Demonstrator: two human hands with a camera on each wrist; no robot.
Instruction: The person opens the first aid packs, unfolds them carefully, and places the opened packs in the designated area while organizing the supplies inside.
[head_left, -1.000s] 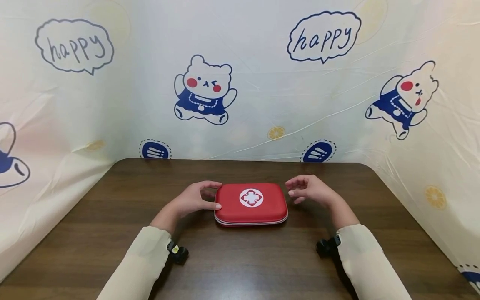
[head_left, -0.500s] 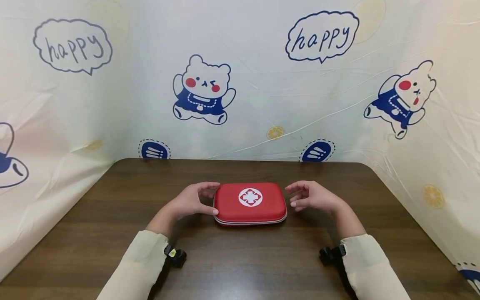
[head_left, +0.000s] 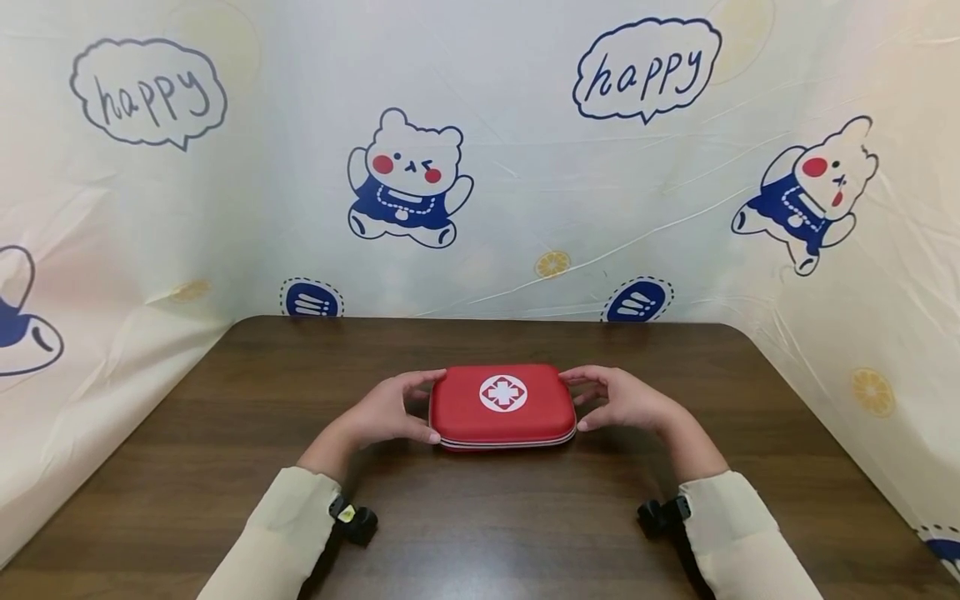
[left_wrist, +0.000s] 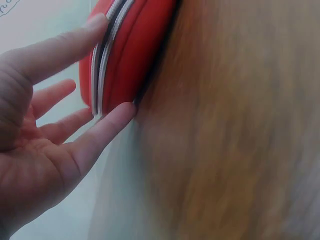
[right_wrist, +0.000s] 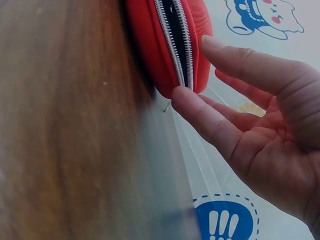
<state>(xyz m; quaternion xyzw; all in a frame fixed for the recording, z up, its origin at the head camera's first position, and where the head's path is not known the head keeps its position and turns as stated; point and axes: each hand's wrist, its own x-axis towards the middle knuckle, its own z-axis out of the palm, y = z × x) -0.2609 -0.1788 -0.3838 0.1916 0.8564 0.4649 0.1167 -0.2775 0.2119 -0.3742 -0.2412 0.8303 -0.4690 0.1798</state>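
Observation:
A red zipped first-aid case [head_left: 465, 423], with a white cross badge on its lid, lies flat on the brown wooden table [head_left: 480, 500]. My left hand [head_left: 390, 410] holds its left end, thumb at the near corner and forefinger at the far one. At the opposite end my right hand [head_left: 633, 402] grips it the same way. In the right wrist view the zip [right_wrist: 172, 42] shows two rows of silver teeth parted by a dark gap. The left wrist view has my thumb [left_wrist: 65, 50] against the case's rim beside the pale zip [left_wrist: 105, 55].
A pale curtain [head_left: 517, 75] with printed bears and speech bubbles hangs behind and at both sides of the table. Small black wrist cameras [head_left: 360, 525] stick out below my cream sleeves [head_left: 270, 533].
My right hand has moved in from a small gap to touch the case's right end. My left thumb has slid toward the near left corner. The case stays in about the same place.

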